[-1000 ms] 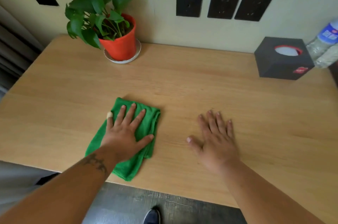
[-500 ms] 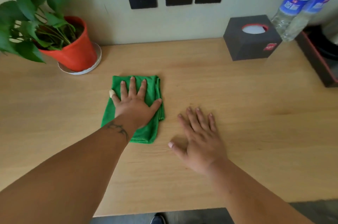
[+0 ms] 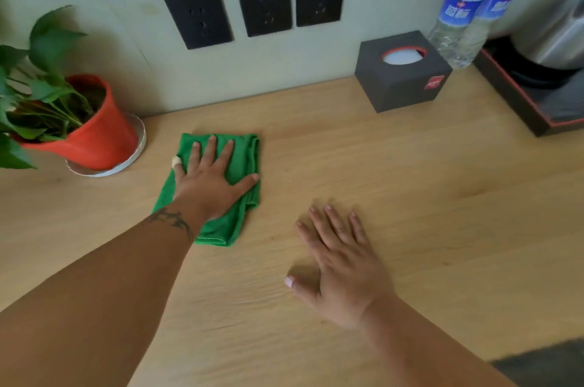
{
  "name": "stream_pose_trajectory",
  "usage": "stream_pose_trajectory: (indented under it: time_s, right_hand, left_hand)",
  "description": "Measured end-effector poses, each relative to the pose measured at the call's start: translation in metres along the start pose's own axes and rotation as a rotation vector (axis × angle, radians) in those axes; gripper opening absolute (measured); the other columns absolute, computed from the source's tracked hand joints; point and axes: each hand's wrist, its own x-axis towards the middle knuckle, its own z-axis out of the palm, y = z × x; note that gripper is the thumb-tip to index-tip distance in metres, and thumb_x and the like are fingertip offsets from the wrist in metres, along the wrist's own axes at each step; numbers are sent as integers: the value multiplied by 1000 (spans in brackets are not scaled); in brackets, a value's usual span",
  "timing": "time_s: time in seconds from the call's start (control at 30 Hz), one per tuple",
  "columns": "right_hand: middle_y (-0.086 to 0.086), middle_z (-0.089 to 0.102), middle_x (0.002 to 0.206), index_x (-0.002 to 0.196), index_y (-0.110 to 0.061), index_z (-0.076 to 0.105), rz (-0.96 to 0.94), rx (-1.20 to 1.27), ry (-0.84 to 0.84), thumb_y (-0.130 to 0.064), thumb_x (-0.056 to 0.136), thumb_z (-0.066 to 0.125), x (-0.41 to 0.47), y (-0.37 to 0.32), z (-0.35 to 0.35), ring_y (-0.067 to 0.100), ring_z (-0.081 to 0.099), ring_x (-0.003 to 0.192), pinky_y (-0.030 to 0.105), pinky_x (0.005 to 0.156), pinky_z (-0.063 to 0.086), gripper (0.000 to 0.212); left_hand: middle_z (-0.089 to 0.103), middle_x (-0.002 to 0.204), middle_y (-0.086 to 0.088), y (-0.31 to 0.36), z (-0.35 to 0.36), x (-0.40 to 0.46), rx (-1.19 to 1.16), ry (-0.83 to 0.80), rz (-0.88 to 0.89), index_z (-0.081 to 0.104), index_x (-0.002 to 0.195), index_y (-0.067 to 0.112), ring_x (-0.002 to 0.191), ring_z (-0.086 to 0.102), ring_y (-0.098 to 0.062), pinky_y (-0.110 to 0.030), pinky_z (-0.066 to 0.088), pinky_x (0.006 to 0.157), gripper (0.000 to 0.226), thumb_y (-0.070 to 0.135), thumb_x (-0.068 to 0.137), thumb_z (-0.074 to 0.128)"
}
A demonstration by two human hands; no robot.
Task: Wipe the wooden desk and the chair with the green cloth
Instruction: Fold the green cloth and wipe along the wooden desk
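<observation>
- At the left edge of the frame I see a potted plant (image 3: pixel 41 96) in an orange-red pot, standing on a white saucer (image 3: pixel 126 159) on the wooden surface (image 3: pixel 410 213), close to the wall.
- Just right of the saucer, left of frame centre, the green cloth (image 3: pixel 243 159) lies folded on the surface, near the back edge but apart from the wall.
- My left hand (image 3: pixel 211 179) lies flat on the cloth, palm down, fingers spread and straight, thumb out to the right along the cloth's right edge; it presses the cloth rather than clutching it. A pale wrap sits on the little finger, and a dark tattoo shows at the wrist.
- In the upper middle of the frame, three black wall sockets (image 3: pixel 262 4) sit side by side on the wall.
- Right of centre, lower in the frame, my right hand (image 3: pixel 341 266) rests flat and open on the bare surface, holding nothing, well apart from the cloth.
- In the upper right, a dark tissue box (image 3: pixel 403 70) stands by the wall.
- Behind it, two water bottles (image 3: pixel 467 4) with blue labels stand together.
- At the far right edge, a dark tray (image 3: pixel 518 102) with a red rim carries a metal vessel (image 3: pixel 556 29).
</observation>
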Motion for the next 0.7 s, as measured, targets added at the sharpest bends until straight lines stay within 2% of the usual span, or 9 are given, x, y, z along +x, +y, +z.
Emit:
stream_pose_trajectory:
  time_s: [0.17,0.33,0.43,0.57,0.7]
  right_hand:
    - [-1,-12,170,162,-28,6,-7,11,-1,-81,89,24,-1,0,1,19,-22,154,55,124,-6,92]
    - [-2,-15,171,162,-28,4,4,0,-57,-80,89,24,0,-1,-3,18,-25,153,53,123,-9,92]
    - [0,-13,171,162,-25,7,-4,-35,-111,-78,91,25,-1,1,-7,18,-23,154,51,124,-9,90]
    - [-1,-15,170,161,-30,3,-52,-105,-178,-75,95,23,-7,13,-17,18,-22,154,49,125,-9,82]
    - [-1,-13,171,161,-29,-3,-9,-143,-161,-77,94,17,-22,33,-23,19,-20,155,50,125,-8,84]
  left_hand:
    - [-12,169,2,26,-7,19,-14,-29,-140,-6,157,41,154,-11,-31,-66,1,119,108,97,67,11]
    - [-17,168,3,79,1,0,42,-40,129,-8,156,42,154,-15,-30,-64,-3,120,98,91,75,14]
    - [-19,167,4,84,11,-29,52,-61,256,-9,155,44,153,-18,-28,-63,-7,120,91,88,79,13]
    - [-17,168,4,66,23,-77,54,-31,328,-8,156,43,153,-16,-28,-61,-7,120,82,81,85,9]
    - [-22,166,4,46,31,-136,67,-55,365,-13,155,42,152,-22,-27,-61,-8,120,85,84,84,8]
